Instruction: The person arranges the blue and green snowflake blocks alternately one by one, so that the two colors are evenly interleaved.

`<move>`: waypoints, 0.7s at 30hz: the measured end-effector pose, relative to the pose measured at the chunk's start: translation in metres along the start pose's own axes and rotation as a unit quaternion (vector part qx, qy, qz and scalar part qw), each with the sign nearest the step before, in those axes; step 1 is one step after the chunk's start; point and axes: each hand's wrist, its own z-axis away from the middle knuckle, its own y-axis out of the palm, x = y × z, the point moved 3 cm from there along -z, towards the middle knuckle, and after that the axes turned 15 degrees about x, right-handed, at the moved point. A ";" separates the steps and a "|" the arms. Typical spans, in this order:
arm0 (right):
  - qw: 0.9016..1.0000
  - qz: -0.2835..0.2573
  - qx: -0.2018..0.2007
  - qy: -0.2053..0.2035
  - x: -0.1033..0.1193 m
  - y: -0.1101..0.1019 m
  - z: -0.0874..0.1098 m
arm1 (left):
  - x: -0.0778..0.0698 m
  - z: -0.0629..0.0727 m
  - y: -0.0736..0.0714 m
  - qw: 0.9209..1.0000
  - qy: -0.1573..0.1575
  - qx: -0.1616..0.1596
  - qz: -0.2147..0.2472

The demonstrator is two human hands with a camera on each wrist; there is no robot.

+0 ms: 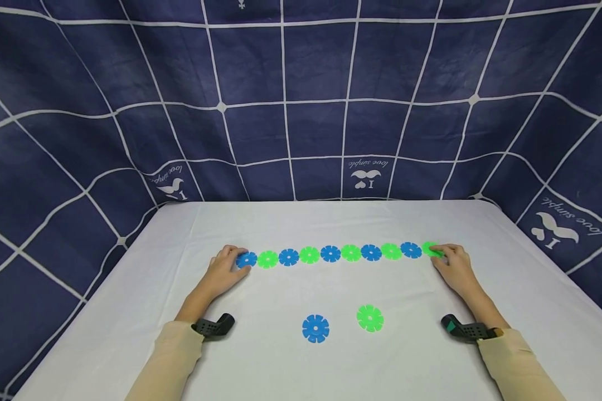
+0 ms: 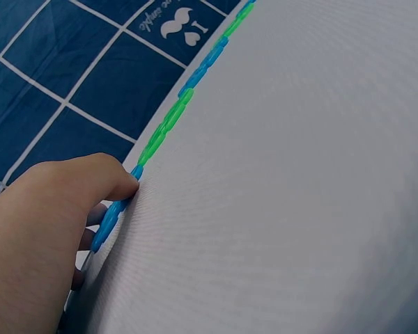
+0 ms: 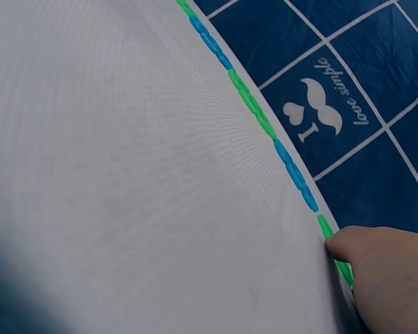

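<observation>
A row of notched plastic discs, blue and green by turns, lies flat across the table, with a green disc [image 1: 351, 253] near its middle. At the left end my left hand [image 1: 222, 272] pinches a blue notched disc [image 1: 247, 259] by its edges, thumb on the near side, fingers on the far side. At the right end my right hand [image 1: 455, 269] holds a green notched disc [image 1: 430, 250] between thumb and fingers, covering part of it. A small gap separates this green disc [image 3: 324, 225] from its blue neighbour [image 3: 296, 175] in the right wrist view.
Nearer to me on the white-covered table [image 1: 261, 367] lie a loose blue disc [image 1: 315, 328] and a loose green disc [image 1: 370, 318], apart from each other. A dark blue curtain [image 1: 311, 133] with white grid lines rises behind the table and along both sides.
</observation>
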 end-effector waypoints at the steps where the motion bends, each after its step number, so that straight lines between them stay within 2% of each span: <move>1: 1.000 0.001 0.000 0.001 0.000 0.001 0.000 | 0.000 0.000 0.000 1.000 0.000 0.001 0.001; 9: 1.000 0.001 -0.009 0.007 0.001 0.001 0.001 | 0.001 -0.001 0.000 1.000 -0.001 0.002 -0.005; 21: 1.000 0.008 0.008 0.011 0.001 0.002 0.001 | 0.001 -0.001 0.001 1.000 -0.003 0.005 -0.004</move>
